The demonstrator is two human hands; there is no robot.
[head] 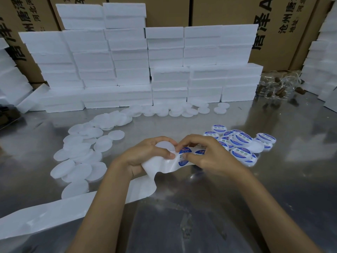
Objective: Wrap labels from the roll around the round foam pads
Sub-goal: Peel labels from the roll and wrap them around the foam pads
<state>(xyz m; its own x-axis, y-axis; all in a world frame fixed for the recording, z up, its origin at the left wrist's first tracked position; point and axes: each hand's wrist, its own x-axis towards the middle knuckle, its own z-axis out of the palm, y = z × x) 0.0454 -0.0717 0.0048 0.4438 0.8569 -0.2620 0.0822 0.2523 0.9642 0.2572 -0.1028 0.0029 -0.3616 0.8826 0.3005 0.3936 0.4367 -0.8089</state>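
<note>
My left hand (145, 156) grips a plain white round foam pad (164, 146) above the metal table, its thumb also pressing the label strip (164, 165). My right hand (206, 154) pinches the strip beside a blue-and-white round label (183, 156) that sits on it. The strip's used white backing (45, 214) trails off toward the lower left. Several bare foam pads (80, 157) lie scattered to the left. A heap of labelled pads (240, 143) lies just right of my right hand.
Stacked white foam boxes (138, 70) form a wall at the back of the metal table (237, 198), with cardboard cartons (273, 24) behind. More bare pads (178, 110) lie at the boxes' foot. Clear jars with brown stoppers (280, 88) stand at the back right.
</note>
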